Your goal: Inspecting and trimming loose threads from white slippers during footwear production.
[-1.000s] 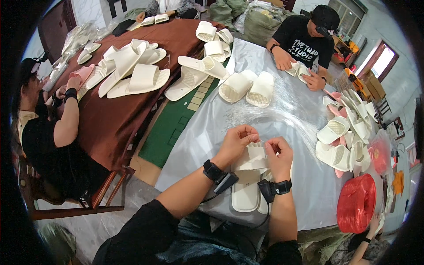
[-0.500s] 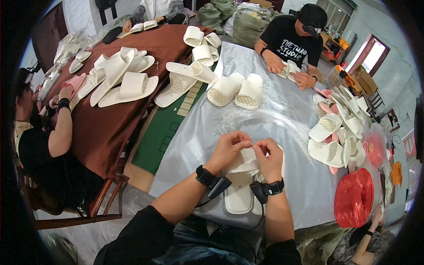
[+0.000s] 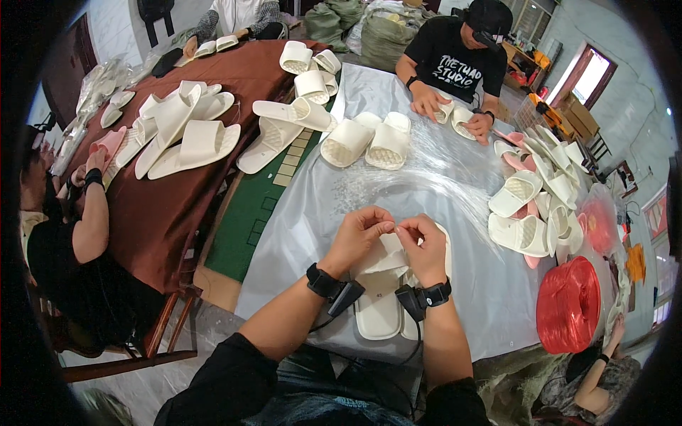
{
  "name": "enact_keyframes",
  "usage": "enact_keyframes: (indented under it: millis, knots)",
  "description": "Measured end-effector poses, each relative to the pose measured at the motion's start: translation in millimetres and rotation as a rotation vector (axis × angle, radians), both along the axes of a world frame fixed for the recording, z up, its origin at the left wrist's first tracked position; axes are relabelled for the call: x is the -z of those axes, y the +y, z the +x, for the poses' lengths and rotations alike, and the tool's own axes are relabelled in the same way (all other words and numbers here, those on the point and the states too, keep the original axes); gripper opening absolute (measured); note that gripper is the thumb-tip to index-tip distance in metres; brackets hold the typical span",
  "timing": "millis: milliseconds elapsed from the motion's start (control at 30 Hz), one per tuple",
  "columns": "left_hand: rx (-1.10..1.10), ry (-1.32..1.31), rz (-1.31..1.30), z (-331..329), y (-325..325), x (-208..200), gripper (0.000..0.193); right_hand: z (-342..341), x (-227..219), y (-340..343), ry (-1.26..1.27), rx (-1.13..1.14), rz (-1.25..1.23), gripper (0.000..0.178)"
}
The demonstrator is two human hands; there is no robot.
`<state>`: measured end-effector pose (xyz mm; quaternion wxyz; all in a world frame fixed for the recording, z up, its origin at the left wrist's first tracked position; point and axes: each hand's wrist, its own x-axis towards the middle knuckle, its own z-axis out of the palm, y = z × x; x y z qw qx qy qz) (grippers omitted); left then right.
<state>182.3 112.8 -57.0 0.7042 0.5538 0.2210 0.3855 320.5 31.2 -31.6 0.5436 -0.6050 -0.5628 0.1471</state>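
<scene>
A pair of off-white slippers (image 3: 376,321) lies on the grey-covered table right in front of me, with the heel ends toward me. My left hand (image 3: 359,240) is above their straps, thumb and forefinger pinched. Close beside it, my right hand (image 3: 424,248) pinches in the same way, so that the fingertips nearly meet. Whatever is between the fingers is too fine to make out. Clear thin plastic strands (image 3: 444,160) are spread over the table beyond my hands. Another off-white pair (image 3: 388,148) stands just past them, toes facing away.
A heap of white and pink slippers (image 3: 524,193) and a red plastic roll (image 3: 566,305) take up the right side. Across the table a person in black (image 3: 455,60) handles two slippers. At left, more slippers (image 3: 206,148) lie on a brown cloth (image 3: 177,216), with other people alongside.
My hands stay pinched together over the slippers, with the fingertips slightly shifted. The person across has moved their two slippers farther apart. The whole view has moved a little.
</scene>
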Motion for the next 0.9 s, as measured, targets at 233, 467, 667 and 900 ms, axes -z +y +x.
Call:
enact_keyframes:
  millis: [233,467,667,900]
  knots:
    - [-0.027,0.023,0.060,1.2,-1.4,4.2,0.007,-1.0,-1.9,-1.1,0.015,-0.022,-0.001,0.006]
    - [-0.128,0.028,0.016,-1.2,4.5,-0.9,0.005,1.3,-2.1,-0.6,-0.040,0.009,0.032,0.005]
    - [-0.066,-0.005,0.022,3.8,0.7,5.2,0.005,2.5,-0.2,1.3,-0.025,-0.027,0.030,0.005]
    - [-0.091,0.007,0.013,1.9,0.4,-1.1,0.008,4.1,-0.1,1.2,-0.004,-0.038,0.025,0.006]
